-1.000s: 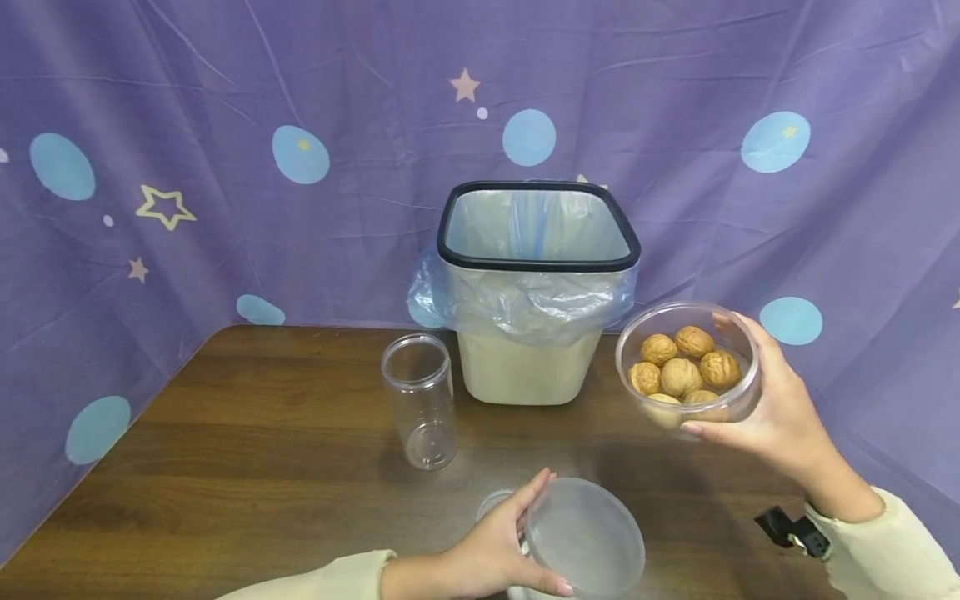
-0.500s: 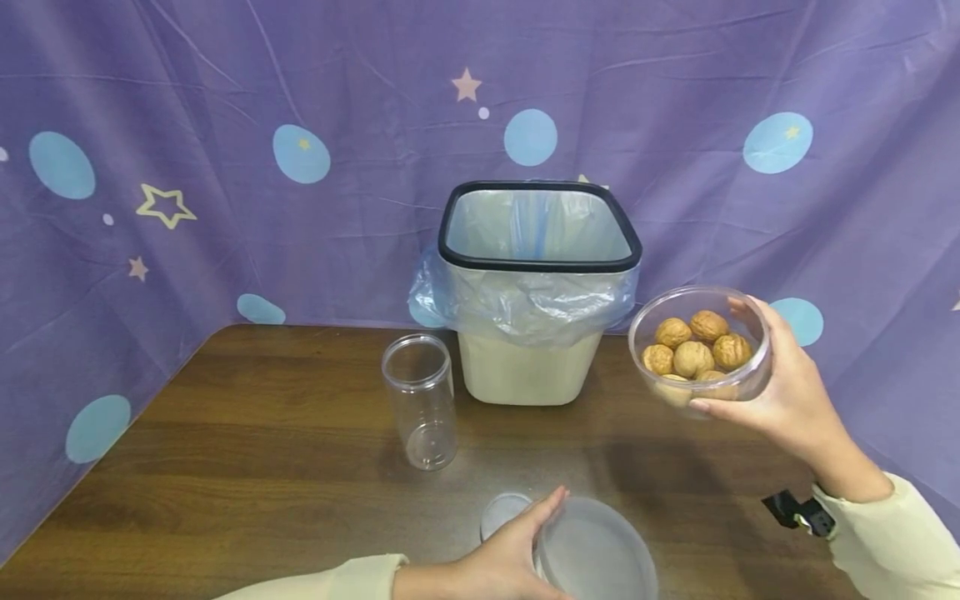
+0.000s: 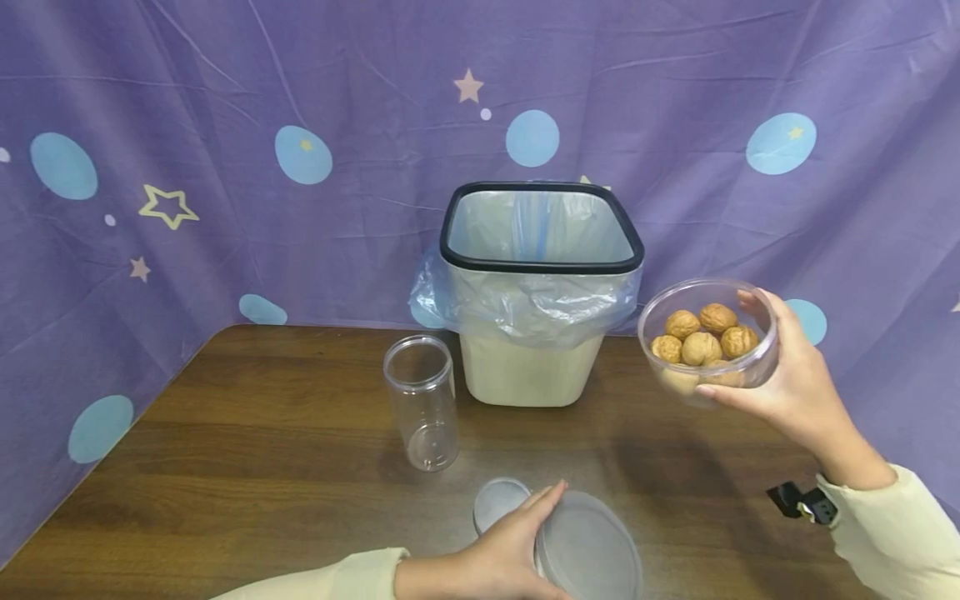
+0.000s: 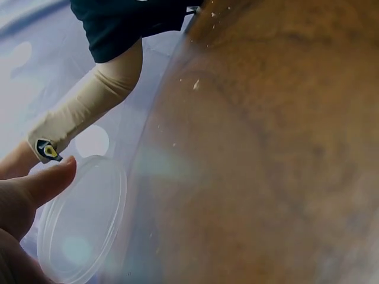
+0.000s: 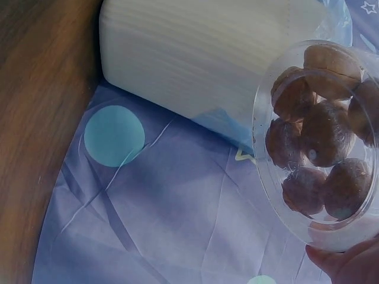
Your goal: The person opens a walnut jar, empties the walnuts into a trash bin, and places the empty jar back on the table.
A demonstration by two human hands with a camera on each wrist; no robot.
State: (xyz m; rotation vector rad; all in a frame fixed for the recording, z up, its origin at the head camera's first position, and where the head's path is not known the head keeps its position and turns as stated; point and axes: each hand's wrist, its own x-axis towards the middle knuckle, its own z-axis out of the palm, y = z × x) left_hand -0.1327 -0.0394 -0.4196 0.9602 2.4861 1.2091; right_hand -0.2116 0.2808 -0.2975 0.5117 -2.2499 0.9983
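My right hand point(image 3: 806, 400) grips a clear round plastic tub point(image 3: 654, 327) from its right side, thumb at the front, and holds it up over the right of the table. Several whole walnuts point(image 3: 701, 348) lie inside; the right wrist view shows the walnuts point(image 5: 325, 133) through the clear bottom. Low in the head view, my left hand point(image 3: 498, 554) holds a translucent round lid point(image 3: 588, 546) at its left edge. The same lid point(image 4: 83, 219) stands on its edge in the left wrist view, beside the thumb. A smaller round grey lid point(image 3: 498, 502) shows just beyond the left hand, partly covered by it.
A tall clear jar point(image 3: 431, 408) with no lid stands left of centre on the wooden table point(image 3: 247, 467). Behind it is a cream bin point(image 3: 525, 371) with a black rim and a bluish plastic liner. A purple patterned curtain point(image 3: 360, 167) hangs at the back.
My right hand has risen and shifted right with the tub of walnuts. The left hand has moved slightly right and down with its lid, and more of the smaller grey lid shows.
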